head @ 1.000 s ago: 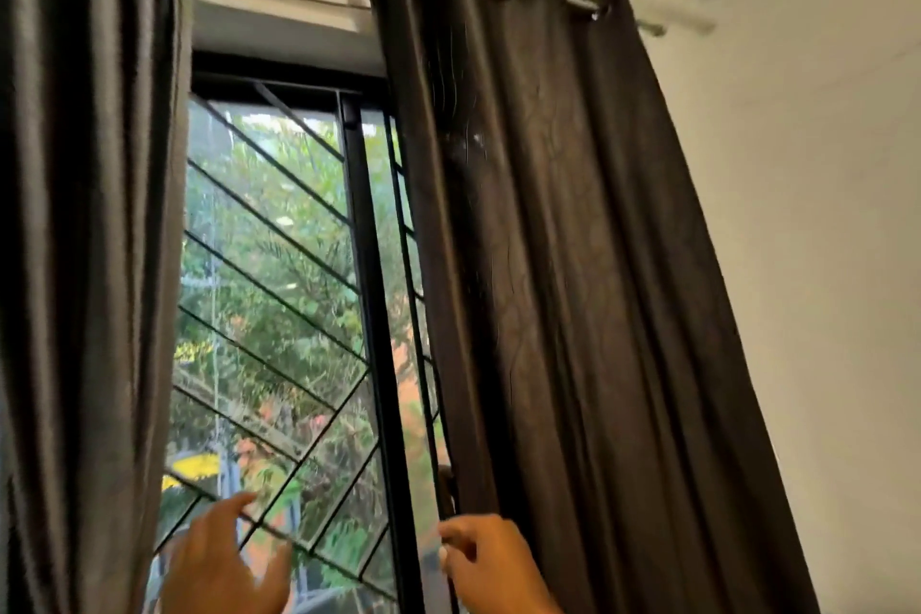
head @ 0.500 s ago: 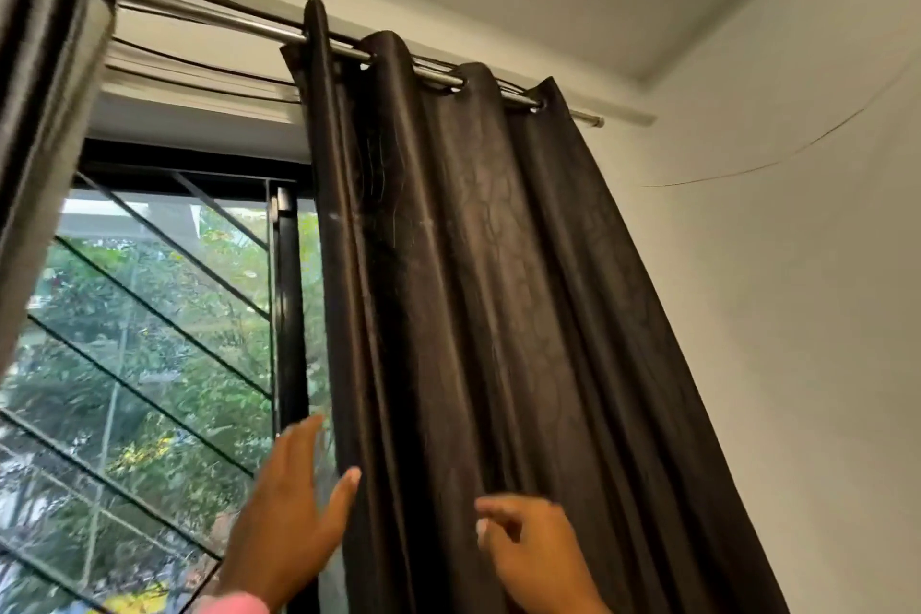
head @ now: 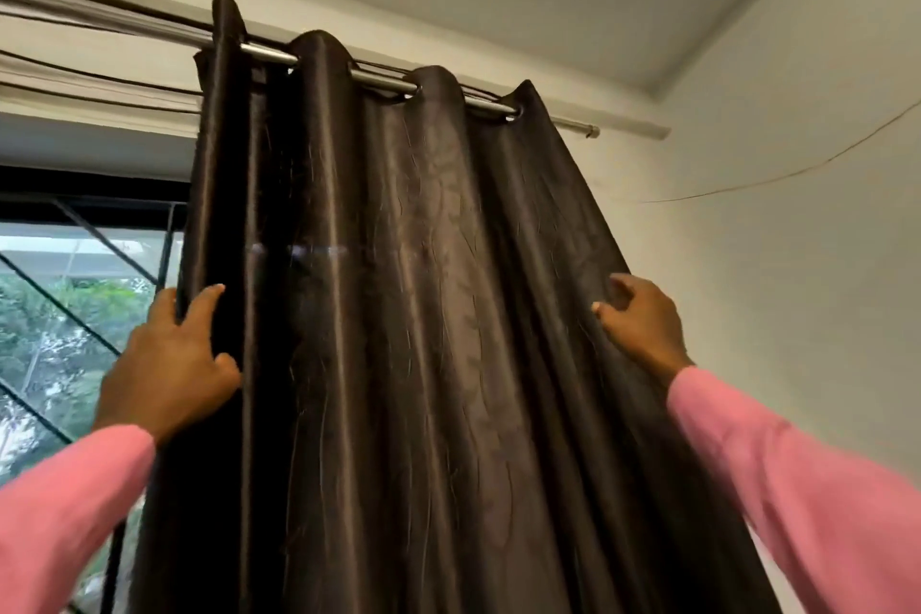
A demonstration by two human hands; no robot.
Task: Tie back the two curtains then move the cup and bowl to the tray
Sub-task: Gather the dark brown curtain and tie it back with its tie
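Both hands' fingers on curtain (head: pixel 423 314) edges: left hand (head: pixel 169 364) gripping, right hand (head: pixel 640 322) pinching.

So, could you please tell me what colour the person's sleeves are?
Pink, on both long sleeves, clearest in the head view.

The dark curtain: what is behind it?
Left of the dark curtain, window bars and trees show; above it, the rod. Whatever lies directly behind the fabric is covered.
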